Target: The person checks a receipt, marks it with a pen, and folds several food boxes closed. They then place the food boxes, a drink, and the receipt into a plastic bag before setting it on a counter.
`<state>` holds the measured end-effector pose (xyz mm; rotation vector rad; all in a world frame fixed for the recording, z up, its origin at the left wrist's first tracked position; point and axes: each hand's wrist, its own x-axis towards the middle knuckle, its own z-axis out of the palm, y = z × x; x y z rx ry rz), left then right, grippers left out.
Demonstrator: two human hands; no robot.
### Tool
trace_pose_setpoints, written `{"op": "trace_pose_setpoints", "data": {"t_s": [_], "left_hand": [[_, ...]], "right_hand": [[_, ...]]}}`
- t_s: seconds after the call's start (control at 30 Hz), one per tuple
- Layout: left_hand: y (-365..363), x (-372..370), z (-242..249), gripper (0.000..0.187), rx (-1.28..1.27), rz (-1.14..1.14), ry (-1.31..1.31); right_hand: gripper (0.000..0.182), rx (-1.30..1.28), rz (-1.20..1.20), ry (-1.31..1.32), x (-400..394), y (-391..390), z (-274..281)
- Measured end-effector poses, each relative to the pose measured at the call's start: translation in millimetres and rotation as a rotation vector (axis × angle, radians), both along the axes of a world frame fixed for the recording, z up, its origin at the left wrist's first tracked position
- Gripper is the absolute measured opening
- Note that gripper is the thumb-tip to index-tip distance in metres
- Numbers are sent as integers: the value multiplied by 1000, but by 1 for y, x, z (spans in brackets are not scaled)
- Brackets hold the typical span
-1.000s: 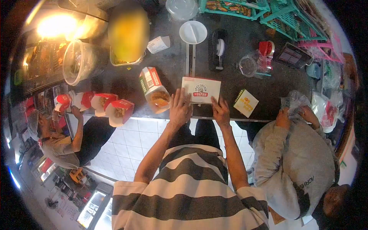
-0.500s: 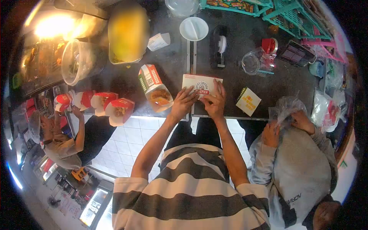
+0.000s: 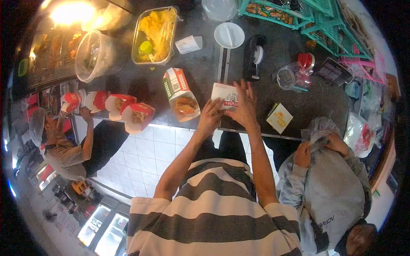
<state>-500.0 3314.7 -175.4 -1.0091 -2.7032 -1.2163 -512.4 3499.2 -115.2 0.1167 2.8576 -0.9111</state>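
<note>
A white and red printed cardboard food box (image 3: pixel 224 92) lies at the table's front edge in front of me, its lettering partly covered by my fingers. My left hand (image 3: pixel 210 114) is closed on the box's near left side, fingers bent against it. Over its right end lies my right hand (image 3: pixel 245 106), fingers stretched out past the far edge and slightly blurred, the thumb near the front. Left of the box, an opened red, white and green carton (image 3: pixel 176 85) holds a burger (image 3: pixel 186 106). To the right rests a small white box with yellow print (image 3: pixel 279 118).
Several red and white food cartons (image 3: pixel 139 114) line the left edge beside a co-worker (image 3: pixel 64 151). Behind are a tray of yellow food (image 3: pixel 154 36), a divided white bowl (image 3: pixel 229 35), a black stapler (image 3: pixel 255 57) and green baskets (image 3: pixel 277 15). Another person (image 3: pixel 329 183) handles clear plastic (image 3: pixel 321 130) at right.
My right hand has spread its fingers further up over the box's right end. The view has shifted slightly. The left hand stays on the box.
</note>
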Motion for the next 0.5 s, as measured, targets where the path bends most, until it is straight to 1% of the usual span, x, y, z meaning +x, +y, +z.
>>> {"op": "trace_pose_setpoints", "data": {"t_s": [0.03,0.07,0.13,0.17,0.2,0.27,0.3,0.37,0.4,0.47,0.5], "left_hand": [[-4,8,-5,24,6,52,25],[-9,13,-2,23,10,107,53],[-27,27,13,27,5,129,34],[-36,32,23,30,0,149,3],[-44,38,32,30,3,155,12],[-58,46,51,32,38,276,-71],[-67,50,49,32,48,278,-64],[-86,59,37,35,74,496,-82],[-97,62,34,36,25,582,-95],[-111,61,25,35,97,769,-194],[-114,58,21,35,102,782,-189]], "right_hand": [[121,15,64,-94,-9,-1,9],[121,20,68,-81,-11,0,9],[126,164,265,-149,-9,5,1],[121,174,269,-90,-5,4,-4],[121,178,275,-81,-3,5,-10],[110,84,237,-94,1,12,-16],[110,93,238,-87,3,20,-17],[107,159,179,-74,6,38,-18],[107,164,188,-70,9,49,-17],[102,232,126,-86,11,62,-12],[102,235,138,-80,14,57,-10]]}}
